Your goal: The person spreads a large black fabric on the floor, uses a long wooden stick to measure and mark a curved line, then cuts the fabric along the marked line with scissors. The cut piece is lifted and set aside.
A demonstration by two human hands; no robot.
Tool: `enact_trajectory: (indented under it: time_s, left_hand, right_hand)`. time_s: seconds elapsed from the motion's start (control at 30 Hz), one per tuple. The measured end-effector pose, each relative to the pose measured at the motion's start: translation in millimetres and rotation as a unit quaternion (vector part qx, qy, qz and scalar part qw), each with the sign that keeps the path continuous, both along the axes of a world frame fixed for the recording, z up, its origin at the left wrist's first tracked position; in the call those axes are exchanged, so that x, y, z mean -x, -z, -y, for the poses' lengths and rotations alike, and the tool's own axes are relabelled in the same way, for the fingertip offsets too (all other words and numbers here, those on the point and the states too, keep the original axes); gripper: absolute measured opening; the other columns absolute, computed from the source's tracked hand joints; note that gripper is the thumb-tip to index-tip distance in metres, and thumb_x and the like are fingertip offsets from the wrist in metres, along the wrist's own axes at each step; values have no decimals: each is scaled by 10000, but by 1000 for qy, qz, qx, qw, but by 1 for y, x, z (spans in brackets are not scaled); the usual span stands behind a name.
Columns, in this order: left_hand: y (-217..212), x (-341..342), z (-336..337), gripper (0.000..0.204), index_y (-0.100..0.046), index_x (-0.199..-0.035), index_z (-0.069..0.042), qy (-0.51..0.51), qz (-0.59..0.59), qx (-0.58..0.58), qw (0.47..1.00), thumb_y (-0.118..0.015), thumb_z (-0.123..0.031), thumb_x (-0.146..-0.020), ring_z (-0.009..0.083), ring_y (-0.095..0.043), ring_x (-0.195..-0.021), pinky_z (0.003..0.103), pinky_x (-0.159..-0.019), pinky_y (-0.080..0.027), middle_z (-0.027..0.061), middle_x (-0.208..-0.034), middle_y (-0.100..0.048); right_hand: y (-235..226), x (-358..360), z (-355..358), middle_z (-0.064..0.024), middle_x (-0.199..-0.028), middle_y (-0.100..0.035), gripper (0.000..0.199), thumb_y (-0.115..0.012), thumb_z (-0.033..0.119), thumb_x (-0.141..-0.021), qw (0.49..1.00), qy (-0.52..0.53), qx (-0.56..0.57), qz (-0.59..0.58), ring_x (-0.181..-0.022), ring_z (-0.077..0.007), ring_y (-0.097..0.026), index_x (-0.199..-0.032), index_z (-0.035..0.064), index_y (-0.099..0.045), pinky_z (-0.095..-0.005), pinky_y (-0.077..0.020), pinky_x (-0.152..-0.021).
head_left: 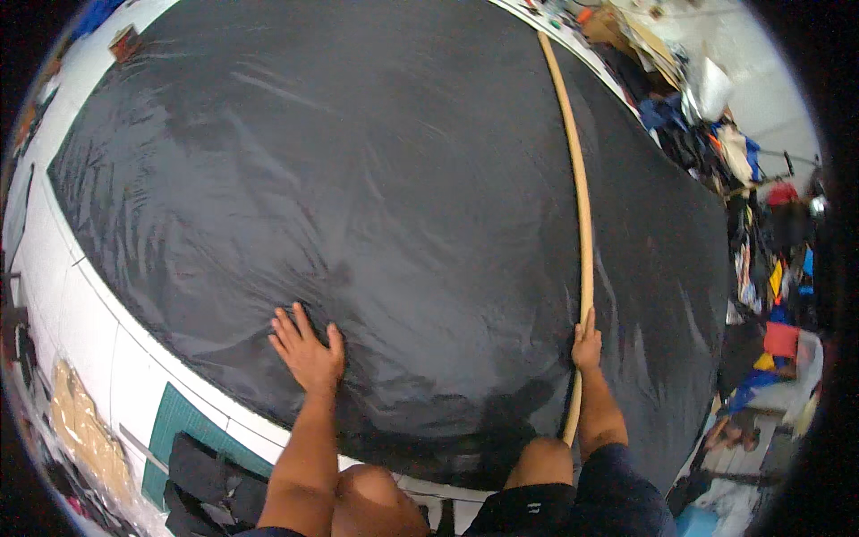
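A wide sheet of shiny black plastic or fabric [385,188] covers most of the white work surface, with fine wrinkles across it. My left hand [309,358] lies flat on the sheet near its front edge, fingers spread. Along the right part of the sheet runs a long tan pole [581,179], from the far edge to close by my knee. Around its near part my right hand [587,347] is closed. Whether the pole is wood or cardboard, I cannot tell. More of the black material extends to the right of the pole.
A white table border [94,304] shows at the left, with a green cutting mat [179,425] and a black bag [210,479] at the lower left. Plastic-wrapped tan material [85,416] lies beyond them. A small brown block [124,43] sits far left. Mixed clutter [707,134] lines the right side.
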State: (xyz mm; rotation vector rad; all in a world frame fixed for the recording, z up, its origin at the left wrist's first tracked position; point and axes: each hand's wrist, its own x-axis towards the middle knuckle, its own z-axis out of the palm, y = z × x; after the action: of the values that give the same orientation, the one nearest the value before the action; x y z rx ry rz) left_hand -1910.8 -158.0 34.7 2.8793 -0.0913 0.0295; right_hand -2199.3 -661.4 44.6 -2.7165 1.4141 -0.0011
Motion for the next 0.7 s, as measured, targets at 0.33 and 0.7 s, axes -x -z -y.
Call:
enact_trajectory:
  time_s: [0.33,0.7]
  left_hand:
    - [9,4,3,719,-327,-1520,-99,7,31,-45,998,-509,-497,-949,398,-220,-1462,522,-1193,-151,220,-1579,-248]
    - [46,-10,-11,773,-295,-1546,-188,44,-23,-20,999,-442,-646,-940,407,-149,-1480,551,-1187,-92,215,-1606,-175]
  right_hand:
    - [-47,58,-13,-213,-989,-540,517,-508,289,-997,997,-11,47,65,-899,-399,-540,-1490,199,-385,-498,-467,-788]
    - [-36,-5,-113,-160,-1108,-529,411,-522,341,-960,957,-269,-66,82,-975,-376,-592,-1358,243,-500,-525,-555,-785]
